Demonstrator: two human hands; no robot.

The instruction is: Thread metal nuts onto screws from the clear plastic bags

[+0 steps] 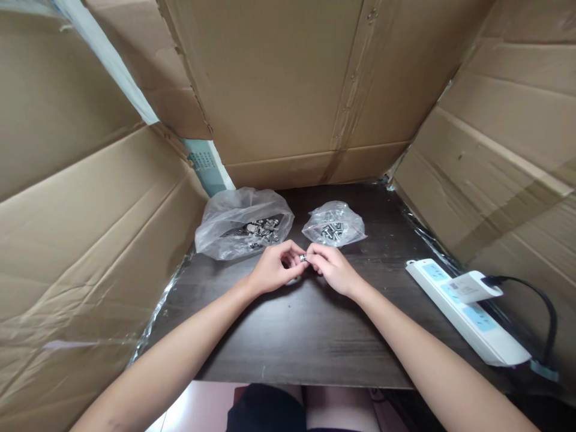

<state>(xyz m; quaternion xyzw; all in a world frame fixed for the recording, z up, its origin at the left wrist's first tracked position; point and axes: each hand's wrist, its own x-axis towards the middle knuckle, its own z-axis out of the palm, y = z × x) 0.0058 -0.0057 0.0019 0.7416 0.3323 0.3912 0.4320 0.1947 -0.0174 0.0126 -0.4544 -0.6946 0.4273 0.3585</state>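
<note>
My left hand [279,265] and my right hand [330,267] meet over the middle of the dark table. Between their fingertips is a small shiny metal part [303,258], pinched from both sides; its exact kind is too small to make out. Just beyond my left hand lies a large clear plastic bag [220,231], its mouth open on a heap of silvery metal pieces [265,229]. Past my right hand sits a smaller clear bag [353,222] with several metal screws [332,230] showing in its opening.
Cardboard walls [288,78] enclose the dark wooden table [315,336] at the back and both sides. Along the right edge runs a white power strip [468,318] with a white plug-in adapter [472,287] and a black cable [546,306].
</note>
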